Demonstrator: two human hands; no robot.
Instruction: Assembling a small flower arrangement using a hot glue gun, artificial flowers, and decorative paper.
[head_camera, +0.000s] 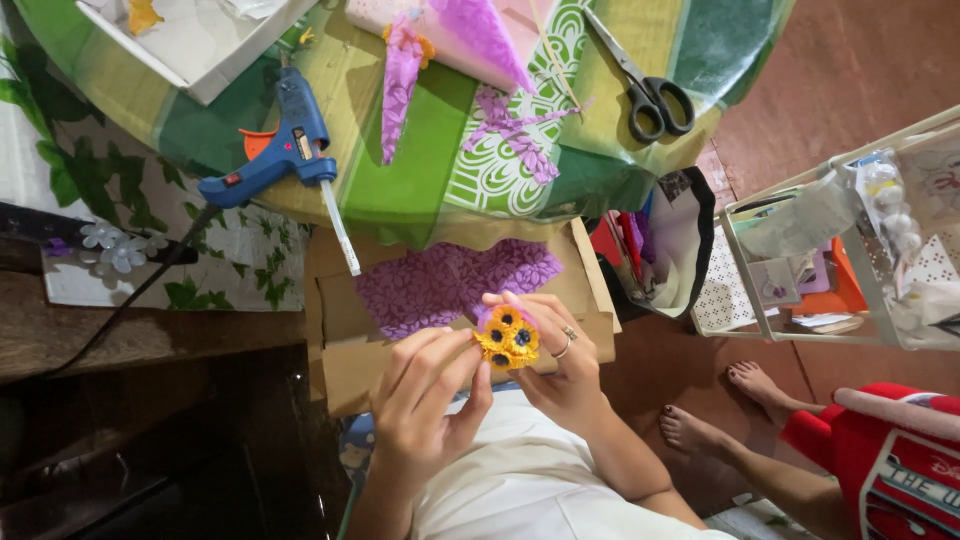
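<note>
**A home craft corner**

A round table under a green patterned cloth (420, 180) carries a blue glue gun (285, 140), black-handled scissors (645, 85) and purple paper cones (470, 40); a barefoot person (745, 385) sits on the reddish floor beside a white wire rack (800, 260).

Round table under a green patterned cloth

The table (420, 190) carries a blue glue gun (285, 150) near its edge, black-handled scissors (645, 85), purple paper cones (440, 40), a purple paper cutout (515, 135) and a white box (200, 45). Below the rim, a cardboard box (340, 330) holds purple patterned paper (440, 285). A white rack (850, 260) stands on the brown floor (850, 70).
</note>
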